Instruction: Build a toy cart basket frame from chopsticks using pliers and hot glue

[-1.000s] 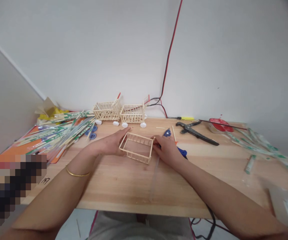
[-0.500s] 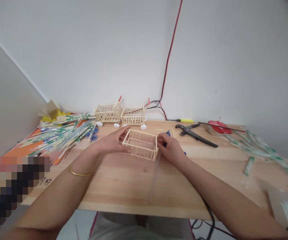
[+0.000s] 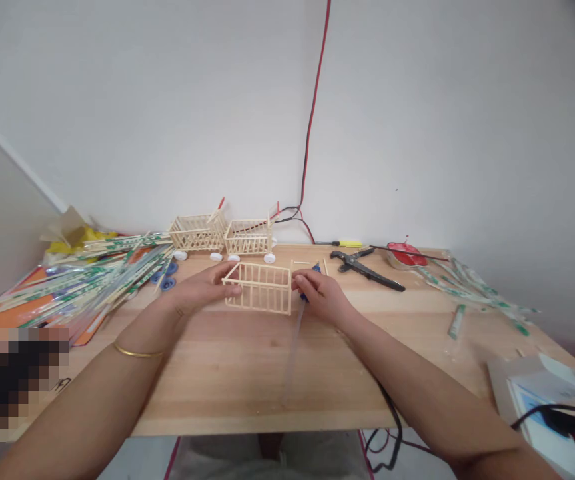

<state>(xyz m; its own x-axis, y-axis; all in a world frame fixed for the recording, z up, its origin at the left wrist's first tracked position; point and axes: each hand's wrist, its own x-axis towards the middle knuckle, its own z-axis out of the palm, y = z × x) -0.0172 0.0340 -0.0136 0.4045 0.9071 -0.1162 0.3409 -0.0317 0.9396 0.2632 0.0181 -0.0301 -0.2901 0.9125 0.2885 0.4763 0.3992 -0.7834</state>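
Observation:
A small open basket [image 3: 260, 288] built of thin pale wooden sticks is held up just above the table. My left hand [image 3: 207, 283] is closed round its left end, thumb on the near side. At the other end, the fingers of my right hand [image 3: 317, 290] are pinched against the basket's right edge. Whether they also hold a separate thin stick, I cannot tell. A blue glue gun [image 3: 316, 268] lies partly hidden behind my right hand, and a clear glue stick [image 3: 294, 347] slants toward me from it.
Two finished-looking stick carts [image 3: 250, 237] with white wheels stand by the wall. Bundled sticks in wrappers [image 3: 117, 280] and blue wheels [image 3: 168, 284] lie left. Pliers [image 3: 367, 270], a red-topped container [image 3: 407, 255] and loose wrappers [image 3: 472, 287] lie right. A black cable hangs over the front edge.
The basket has tipped so that its near side faces me more. Both hands still hold it at its ends. The whole view has shifted, moving the scene left.

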